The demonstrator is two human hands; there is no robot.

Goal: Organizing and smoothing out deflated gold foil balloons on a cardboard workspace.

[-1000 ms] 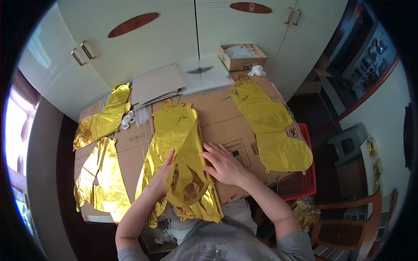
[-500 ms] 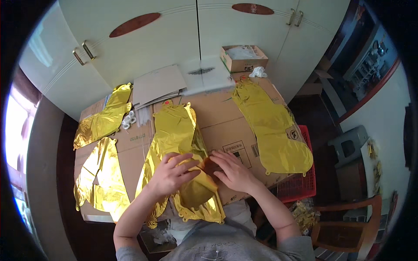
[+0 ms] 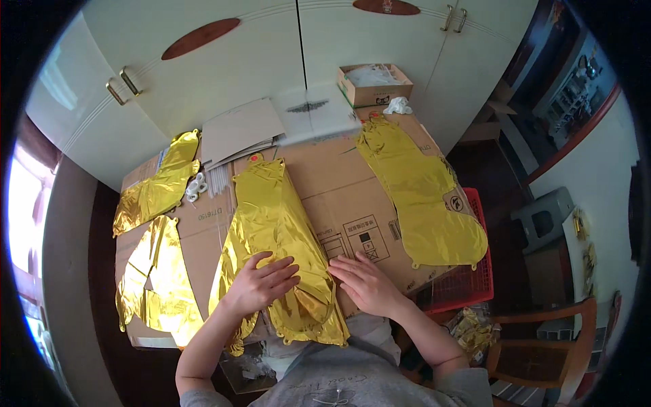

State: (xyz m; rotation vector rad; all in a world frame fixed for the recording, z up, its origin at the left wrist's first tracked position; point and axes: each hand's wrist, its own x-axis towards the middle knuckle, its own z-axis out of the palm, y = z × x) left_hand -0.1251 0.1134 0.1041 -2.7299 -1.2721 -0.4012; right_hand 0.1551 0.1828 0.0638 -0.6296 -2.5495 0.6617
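Observation:
A flat gold foil balloon (image 3: 268,217) lies folded lengthwise on the cardboard tabletop in front of me, its near end hanging at the table's edge by my lap. My left hand (image 3: 261,286) is open over its lower part, fingers stretched to the right; whether they touch the foil I cannot tell. Along its right edge rests my right hand (image 3: 366,285), open, fingers stretched out toward the foil. Another gold foil balloon (image 3: 427,197) is spread flat on the right. To the left are a folded gold balloon (image 3: 157,190) and a shiny A-shaped one (image 3: 173,285).
White ribbon rolls (image 3: 196,187) and thin white straws (image 3: 218,182) lie near stacked cardboard sheets (image 3: 243,129). An open box (image 3: 376,89) with plastic bags stands at the back, beside crumpled white paper (image 3: 398,106). On the right are a red crate (image 3: 480,285) and a wooden chair (image 3: 576,353).
The middle balloon's right side, raised and wrinkled before, now lies flatter with a straighter edge. Both hands have shifted slightly, and the right fingers have moved down along that edge.

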